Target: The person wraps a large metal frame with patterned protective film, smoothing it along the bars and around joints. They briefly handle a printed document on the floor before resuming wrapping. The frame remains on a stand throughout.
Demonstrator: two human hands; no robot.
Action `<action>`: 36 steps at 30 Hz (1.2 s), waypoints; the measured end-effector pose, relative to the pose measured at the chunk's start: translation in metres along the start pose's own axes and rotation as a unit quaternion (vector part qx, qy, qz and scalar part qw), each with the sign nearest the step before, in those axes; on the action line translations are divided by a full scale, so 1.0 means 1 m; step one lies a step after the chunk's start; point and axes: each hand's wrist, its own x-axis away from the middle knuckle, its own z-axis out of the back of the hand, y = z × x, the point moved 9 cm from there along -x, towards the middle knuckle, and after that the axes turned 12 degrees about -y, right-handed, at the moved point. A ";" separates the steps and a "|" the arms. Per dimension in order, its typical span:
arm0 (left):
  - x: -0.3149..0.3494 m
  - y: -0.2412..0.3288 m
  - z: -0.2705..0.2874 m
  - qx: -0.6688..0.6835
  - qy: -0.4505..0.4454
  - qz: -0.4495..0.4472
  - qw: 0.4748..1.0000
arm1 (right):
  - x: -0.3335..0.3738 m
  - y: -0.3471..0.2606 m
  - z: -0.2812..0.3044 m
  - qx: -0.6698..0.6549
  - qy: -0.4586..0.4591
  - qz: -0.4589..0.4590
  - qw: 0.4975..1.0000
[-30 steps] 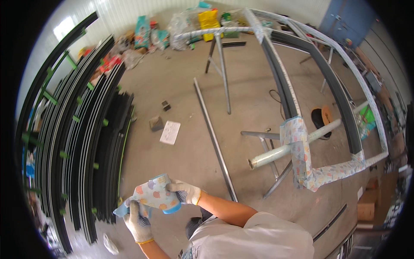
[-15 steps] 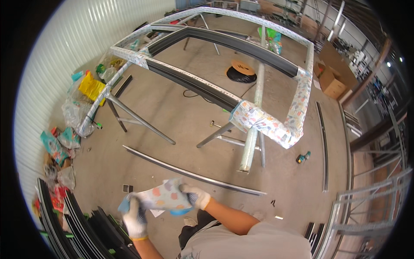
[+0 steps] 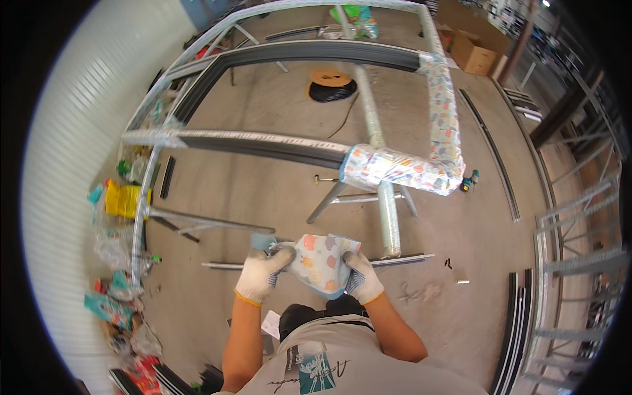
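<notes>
Both of my hands wear white knitted gloves with yellow cuffs. Between them I hold a piece of patterned wrapping sheet (image 3: 322, 262), pale with orange and yellow prints and a light-blue edge. My left hand (image 3: 265, 268) is closed on its left end, and my right hand (image 3: 362, 278) grips the right end. Beyond them stands a large frame of dark profiles (image 3: 276, 153) on metal supports. Its near right corner is covered in similar patterned wrapping (image 3: 408, 168), set apart from the sheet I hold.
Behind my hands a long metal profile (image 3: 401, 261) lies on the floor. A hammer (image 3: 324, 179) and a cordless drill (image 3: 469, 181) are further off. Plastic bags (image 3: 125, 199) line the left wall. A cable spool (image 3: 331, 85) and a cardboard box (image 3: 473, 54) stand beyond.
My hands and the sheet have moved right and farther from my body. The view has turned, so the frame appears shifted left and up. Both hands keep hold of the sheet.
</notes>
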 end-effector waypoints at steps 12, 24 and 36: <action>-0.181 0.171 -0.091 -0.385 -0.207 -0.123 0.891 | -0.037 -0.056 -0.004 -0.147 -0.058 0.256 0.954; -0.411 0.075 -0.170 -0.504 -0.473 -0.075 0.719 | -0.134 -0.047 0.058 -0.256 0.284 0.408 0.829; -0.414 -0.058 -0.135 -0.062 -0.657 0.450 0.601 | -0.194 -0.061 0.069 -0.244 0.276 0.526 0.766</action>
